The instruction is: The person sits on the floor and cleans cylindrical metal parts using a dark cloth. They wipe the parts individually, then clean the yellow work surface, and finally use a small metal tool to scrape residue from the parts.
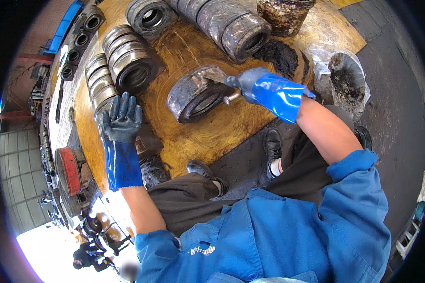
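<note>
My right hand (pixel 257 85), in a blue coated glove darkened with grime, is closed around a scraper-like tool (pixel 216 75). Its flat, dirty blade rests against the upper side of a thick metal ring (pixel 188 94), while a rounded metal end pokes out below my fingers. The ring lies tilted on the stained yellow work surface (pixel 184 141), its dark bore facing me. My left hand (pixel 123 118), gloved alike, has its palm turned up and fingers stretched, holding nothing. It is beside the lower end of a row of metal rings (pixel 99 82).
More rings stand in rows (pixel 130 61) and in a long dark stack (pixel 231 28) at the far side. A grimy bucket (pixel 285 16), a heap of black grease (pixel 278 56) and a plastic-lined container (pixel 342 78) sit at the right. A red-rimmed round part (pixel 68 172) is at left.
</note>
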A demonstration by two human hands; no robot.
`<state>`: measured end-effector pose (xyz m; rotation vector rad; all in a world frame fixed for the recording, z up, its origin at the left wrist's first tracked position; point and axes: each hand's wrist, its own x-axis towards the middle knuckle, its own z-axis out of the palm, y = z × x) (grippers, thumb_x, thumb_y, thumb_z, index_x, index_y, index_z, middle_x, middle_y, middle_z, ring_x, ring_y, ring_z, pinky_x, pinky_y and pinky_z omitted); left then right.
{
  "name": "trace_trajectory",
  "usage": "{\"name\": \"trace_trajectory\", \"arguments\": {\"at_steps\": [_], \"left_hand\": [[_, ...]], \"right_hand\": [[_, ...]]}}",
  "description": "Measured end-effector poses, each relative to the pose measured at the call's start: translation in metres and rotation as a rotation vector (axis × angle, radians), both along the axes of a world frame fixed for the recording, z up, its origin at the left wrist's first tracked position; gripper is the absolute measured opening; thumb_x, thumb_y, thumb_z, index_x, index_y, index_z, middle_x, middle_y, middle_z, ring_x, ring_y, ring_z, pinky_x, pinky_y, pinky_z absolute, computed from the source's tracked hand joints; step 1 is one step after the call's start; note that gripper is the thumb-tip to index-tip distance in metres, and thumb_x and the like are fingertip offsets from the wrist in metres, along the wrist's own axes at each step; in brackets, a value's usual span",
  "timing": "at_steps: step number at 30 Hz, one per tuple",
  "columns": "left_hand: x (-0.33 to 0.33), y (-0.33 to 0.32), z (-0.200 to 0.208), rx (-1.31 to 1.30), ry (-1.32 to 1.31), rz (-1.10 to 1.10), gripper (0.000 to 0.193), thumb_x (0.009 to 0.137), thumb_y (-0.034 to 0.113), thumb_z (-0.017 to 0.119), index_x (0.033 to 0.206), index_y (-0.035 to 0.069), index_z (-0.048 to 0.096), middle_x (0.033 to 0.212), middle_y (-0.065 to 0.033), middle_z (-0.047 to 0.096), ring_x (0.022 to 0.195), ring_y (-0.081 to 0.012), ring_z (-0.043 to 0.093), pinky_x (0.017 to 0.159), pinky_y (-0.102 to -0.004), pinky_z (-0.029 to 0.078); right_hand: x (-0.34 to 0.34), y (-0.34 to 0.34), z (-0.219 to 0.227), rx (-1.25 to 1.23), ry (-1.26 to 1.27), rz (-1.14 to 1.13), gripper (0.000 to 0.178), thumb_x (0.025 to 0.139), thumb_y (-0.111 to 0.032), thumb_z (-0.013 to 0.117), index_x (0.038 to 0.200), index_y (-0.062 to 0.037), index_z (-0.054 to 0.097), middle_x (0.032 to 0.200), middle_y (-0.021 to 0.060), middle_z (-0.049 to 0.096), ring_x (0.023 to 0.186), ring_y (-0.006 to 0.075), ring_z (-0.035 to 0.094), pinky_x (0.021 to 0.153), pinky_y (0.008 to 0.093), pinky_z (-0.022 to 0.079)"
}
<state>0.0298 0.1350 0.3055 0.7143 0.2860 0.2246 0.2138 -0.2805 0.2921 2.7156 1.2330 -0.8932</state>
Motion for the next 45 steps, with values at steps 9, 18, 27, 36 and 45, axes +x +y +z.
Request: {"name": "trace_trajectory", "arguments": {"at_steps": [9, 18, 27, 36, 45], "left_hand": [[0.007, -0.016, 0.007, -0.014, 0.129, 0.133, 0.067, 0.1, 0.052, 0.058, 0.149, 0.007, 0.054, 0.161, -0.0197, 0.045, 0.149, -0.0403, 0.042, 0.118, -0.0644, 0.038], [0.002, -0.017, 0.016, -0.024, 0.172, 0.283, 0.067, 0.102, 0.056, 0.052, 0.15, 0.009, 0.055, 0.16, -0.0196, 0.047, 0.147, -0.0396, 0.045, 0.117, -0.0611, 0.04], [-0.003, 0.0, -0.001, -0.078, 0.132, 0.235, 0.063, 0.105, 0.055, 0.048, 0.149, 0.01, 0.055, 0.157, -0.0164, 0.052, 0.144, -0.0356, 0.048, 0.114, -0.0541, 0.042], [-0.018, -0.009, 0.03, -0.067, 0.143, 0.353, 0.064, 0.107, 0.056, 0.042, 0.15, 0.009, 0.053, 0.154, -0.016, 0.055, 0.138, -0.0338, 0.055, 0.11, -0.0503, 0.046], [-0.028, 0.002, 0.032, -0.083, 0.12, 0.339, 0.06, 0.108, 0.054, 0.042, 0.146, 0.01, 0.057, 0.151, -0.0151, 0.058, 0.135, -0.0309, 0.057, 0.111, -0.0479, 0.044]], "right_hand": [[-0.009, 0.022, 0.016, -0.001, -0.097, 0.06, 0.04, 0.107, -0.023, 0.042, 0.143, -0.0211, 0.061, 0.119, 0.0164, 0.074, 0.11, 0.0401, 0.071, 0.092, 0.0548, 0.057], [-0.027, 0.054, 0.036, -0.09, -0.157, 0.238, 0.054, 0.101, -0.009, 0.047, 0.153, -0.0226, 0.05, 0.119, 0.0186, 0.073, 0.107, 0.0371, 0.073, 0.087, 0.0505, 0.059], [-0.046, 0.078, 0.058, -0.178, -0.233, 0.297, 0.049, 0.101, -0.011, 0.047, 0.148, -0.0201, 0.056, 0.114, 0.0172, 0.075, 0.105, 0.0359, 0.074, 0.085, 0.0505, 0.06], [-0.048, 0.082, 0.042, -0.155, -0.253, 0.263, 0.055, 0.097, -0.01, 0.05, 0.15, -0.0227, 0.055, 0.118, 0.0213, 0.073, 0.107, 0.0365, 0.072, 0.089, 0.0504, 0.058], [-0.044, 0.099, 0.054, -0.209, -0.188, 0.235, 0.047, 0.096, -0.012, 0.054, 0.142, -0.0182, 0.062, 0.115, 0.021, 0.074, 0.104, 0.0399, 0.073, 0.089, 0.0519, 0.057]]}}
